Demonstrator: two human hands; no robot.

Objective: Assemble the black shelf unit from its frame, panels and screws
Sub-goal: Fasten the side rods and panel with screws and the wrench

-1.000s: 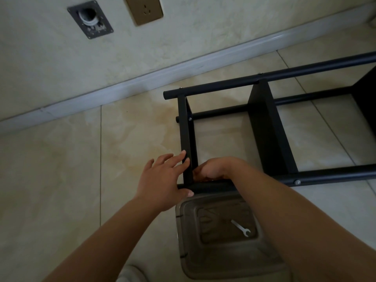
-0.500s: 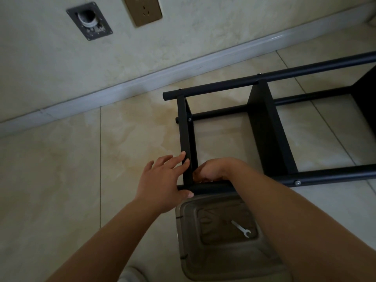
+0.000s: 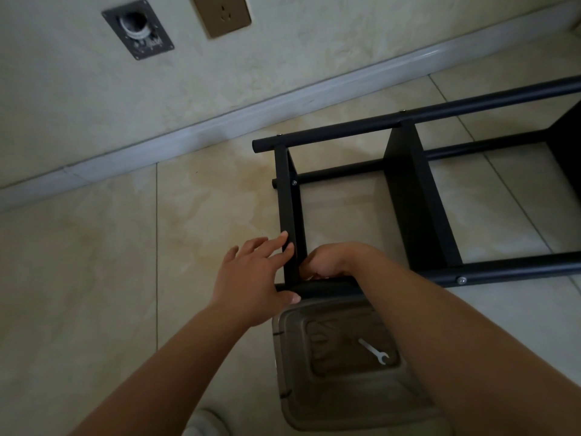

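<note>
The black shelf unit lies on its side on the tiled floor, its round tubes running to the right. My left hand rests with straight fingers against the end panel, thumb under the near tube. My right hand is curled at the inner corner where that panel meets the near tube; what its fingers hold is hidden. A silver screw head shows on the near tube, another screw on the end panel.
A translucent plastic box sits under my arms with a small silver wrench on its lid. The wall with its white skirting, a socket plate and a metal fitting runs behind the shelf.
</note>
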